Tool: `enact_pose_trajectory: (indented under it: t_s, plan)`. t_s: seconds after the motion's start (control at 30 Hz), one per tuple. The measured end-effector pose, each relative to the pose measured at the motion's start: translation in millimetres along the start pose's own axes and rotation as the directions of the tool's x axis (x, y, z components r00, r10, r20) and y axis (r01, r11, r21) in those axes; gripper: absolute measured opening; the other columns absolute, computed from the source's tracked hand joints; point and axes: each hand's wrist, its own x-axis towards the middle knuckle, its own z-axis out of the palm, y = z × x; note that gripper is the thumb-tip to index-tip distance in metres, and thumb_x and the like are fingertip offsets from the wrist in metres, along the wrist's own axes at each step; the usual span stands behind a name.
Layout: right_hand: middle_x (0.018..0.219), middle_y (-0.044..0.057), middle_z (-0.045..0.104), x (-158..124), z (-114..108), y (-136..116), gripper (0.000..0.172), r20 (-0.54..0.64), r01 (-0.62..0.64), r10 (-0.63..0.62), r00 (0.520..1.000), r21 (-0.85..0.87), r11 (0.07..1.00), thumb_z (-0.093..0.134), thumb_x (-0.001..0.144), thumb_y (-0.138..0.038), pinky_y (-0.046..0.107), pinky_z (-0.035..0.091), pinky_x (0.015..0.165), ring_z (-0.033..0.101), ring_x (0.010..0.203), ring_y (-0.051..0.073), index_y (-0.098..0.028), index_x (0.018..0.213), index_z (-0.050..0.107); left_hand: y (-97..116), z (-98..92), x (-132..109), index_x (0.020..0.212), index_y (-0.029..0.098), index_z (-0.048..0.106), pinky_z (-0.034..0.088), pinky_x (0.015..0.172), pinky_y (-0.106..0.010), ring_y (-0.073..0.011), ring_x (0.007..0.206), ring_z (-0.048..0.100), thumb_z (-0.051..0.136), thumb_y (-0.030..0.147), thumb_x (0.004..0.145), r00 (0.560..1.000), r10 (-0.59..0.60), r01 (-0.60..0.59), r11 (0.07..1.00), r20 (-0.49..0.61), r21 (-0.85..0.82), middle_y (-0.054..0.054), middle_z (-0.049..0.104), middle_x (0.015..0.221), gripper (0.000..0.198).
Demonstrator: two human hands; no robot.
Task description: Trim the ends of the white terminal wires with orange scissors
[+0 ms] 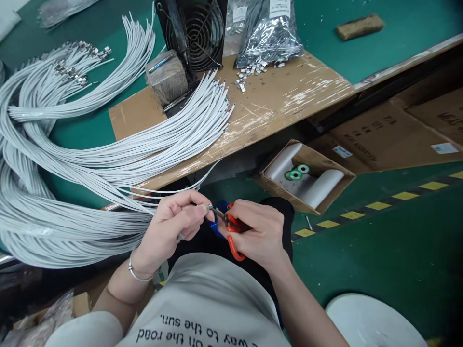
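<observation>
Above a worker's lap, the left hand pinches a small tip mostly hidden by its fingers, while the right hand grips an orange-handled tool just beside it, covering much of the handles; whether tool and tip touch cannot be told. A blue object behind them is hard to make out. White cables run off the left edge; a fan and silvery bag, cropped at top, stand near scattered metal pieces.
</observation>
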Motion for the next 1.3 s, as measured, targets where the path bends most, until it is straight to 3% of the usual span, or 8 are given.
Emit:
enact_pose_trajectory:
  t_s: [0.37,0.53,0.6,0.67,0.73,0.77,1.0,1.3]
  plan:
    - [0.056,-0.007,0.034,-1,5,1,0.044,-0.061,0.059,-0.068,0.996,-0.142,0.988,0.066,0.085,-0.005,0.027,0.023,0.046,0.027,0.052,0.009,-0.024,0.060,0.035,-3,-0.4,-2,0.084,0.016,0.081,0.024,0.044,-0.017,-0.0034,0.046,0.020,0.081,0.030,0.096,0.999,0.011,-0.009,1.000,-0.042,0.029,0.008,0.045,0.052,0.017]
    - [0.054,-0.008,0.039,-7,32,-9,0.039,-0.210,-0.091,0.096,0.973,0.036,0.995,0.068,0.083,-0.005,0.025,0.024,0.044,0.030,0.049,0.007,-0.022,0.060,0.041,-9,4.2,-1,0.089,0.019,0.083,0.026,0.045,-0.017,-0.0039,0.046,0.019,0.080,0.028,0.098,0.987,0.125,-0.118,0.990,-0.103,0.076,0.010,0.041,0.050,0.014]
    - [0.050,-0.008,0.040,-6,41,-11,0.043,-0.236,-0.222,0.283,0.930,0.254,0.941,0.068,0.087,-0.011,0.025,0.025,0.044,0.032,0.045,0.007,-0.022,0.056,0.041,-9,4.9,-2,0.089,0.019,0.083,0.025,0.045,-0.017,-0.0041,0.046,0.018,0.080,0.029,0.098,0.982,0.149,-0.141,0.987,-0.113,0.072,0.010,0.039,0.050,0.014]
    - [0.044,-0.007,0.039,-2,42,-7,0.051,-0.272,-0.338,0.500,0.822,0.474,0.813,0.064,0.096,-0.019,0.025,0.028,0.043,0.034,0.040,0.008,-0.023,0.052,0.039,-7,5.1,-2,0.088,0.018,0.082,0.023,0.043,-0.017,-0.0045,0.046,0.017,0.080,0.031,0.097,0.981,0.148,-0.145,0.989,-0.124,0.036,0.011,0.034,0.050,0.016]
    - [0.041,-0.006,0.038,2,34,-1,0.054,-0.316,-0.345,0.610,0.726,0.600,0.722,0.067,0.096,-0.024,0.026,0.029,0.041,0.036,0.037,0.009,-0.023,0.049,0.041,-6,5.0,-1,0.085,0.018,0.080,0.022,0.043,-0.017,-0.0048,0.046,0.015,0.080,0.032,0.097,0.983,0.128,-0.129,0.992,-0.130,-0.001,0.012,0.030,0.050,0.019]
    - [0.041,-0.006,0.039,4,29,1,0.054,-0.302,-0.361,0.620,0.724,0.601,0.713,0.069,0.095,-0.025,0.026,0.029,0.042,0.037,0.037,0.009,-0.023,0.048,0.043,-5,4.9,0,0.084,0.018,0.079,0.022,0.042,-0.017,-0.0049,0.046,0.015,0.080,0.033,0.097,0.985,0.114,-0.116,0.993,-0.132,-0.009,0.012,0.029,0.051,0.020]
    - [0.055,-0.007,0.037,0,15,-6,0.045,-0.034,-0.325,0.348,0.937,0.283,0.902,0.073,0.086,-0.015,0.024,0.024,0.046,0.030,0.050,0.007,-0.021,0.056,0.039,-14,3.0,4,0.090,0.019,0.075,0.025,0.046,-0.019,-0.0059,0.046,0.019,0.076,0.037,0.102,0.974,0.185,-0.173,0.980,-0.133,0.094,0.011,0.035,0.050,0.021]
    - [0.059,-0.008,0.031,0,8,-12,0.044,0.051,-0.255,0.250,0.967,0.170,0.952,0.066,0.082,-0.007,0.025,0.020,0.047,0.025,0.053,0.007,-0.023,0.061,0.031,-23,-0.7,-2,0.099,0.021,0.075,0.024,0.048,-0.022,-0.0067,0.049,0.021,0.075,0.042,0.103,0.966,0.220,-0.188,0.958,-0.136,0.218,0.010,0.041,0.056,0.021]
